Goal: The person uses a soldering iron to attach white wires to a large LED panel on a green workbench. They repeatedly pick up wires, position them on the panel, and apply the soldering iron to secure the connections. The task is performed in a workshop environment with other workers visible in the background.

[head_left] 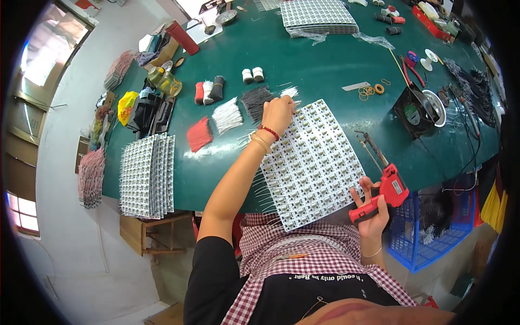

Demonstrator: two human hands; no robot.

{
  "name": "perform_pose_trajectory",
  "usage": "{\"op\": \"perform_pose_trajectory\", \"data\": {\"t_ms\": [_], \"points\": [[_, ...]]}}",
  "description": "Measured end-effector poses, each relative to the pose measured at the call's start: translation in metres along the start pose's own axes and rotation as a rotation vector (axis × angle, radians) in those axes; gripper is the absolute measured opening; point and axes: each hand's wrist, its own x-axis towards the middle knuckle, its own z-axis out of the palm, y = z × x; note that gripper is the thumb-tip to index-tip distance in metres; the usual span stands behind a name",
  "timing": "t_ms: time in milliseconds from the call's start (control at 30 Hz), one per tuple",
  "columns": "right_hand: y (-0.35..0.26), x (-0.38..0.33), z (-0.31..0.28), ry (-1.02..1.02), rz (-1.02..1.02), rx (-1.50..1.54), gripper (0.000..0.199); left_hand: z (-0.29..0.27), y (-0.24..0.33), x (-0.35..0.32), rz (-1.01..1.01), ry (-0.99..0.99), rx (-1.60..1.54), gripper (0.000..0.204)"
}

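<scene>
Panel of small circuit boards [311, 162] lies at frame centre on the green table [303, 54], its near edge overhanging toward the person. Left hand [277, 115] rests closed at the panel's upper-left corner, fingertips pinching at thin white wires [290, 91]; whether a wire is gripped cannot be told. Right hand [374, 208] grips a red soldering gun [382, 192] at the panel's lower-right corner, tip raised clear. Judged step: wire placement before soldering. Next move calls for seating a wire end, then bringing the tip over. Cut wire bundles [227, 115] lie to the upper left.
</scene>
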Motion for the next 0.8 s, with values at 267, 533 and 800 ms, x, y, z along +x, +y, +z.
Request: {"op": "perform_pose_trajectory", "data": {"t_ms": [267, 533, 800], "points": [[0.001, 0.003, -0.004, 0.005, 0.003, 0.002, 0.033, 0.008, -0.010, 0.019, 0.048, 0.052, 0.048, 0.018], [0.001, 0.004, -0.003, 0.018, -0.006, -0.015, 0.034, 0.004, -0.016, 0.036, -0.065, 0.046, -0.065, 0.020], [0.000, 0.003, -0.002, 0.025, 0.007, -0.026, 0.035, -0.018, -0.020, 0.015, 0.012, -0.109, -0.129, 0.017]]}}
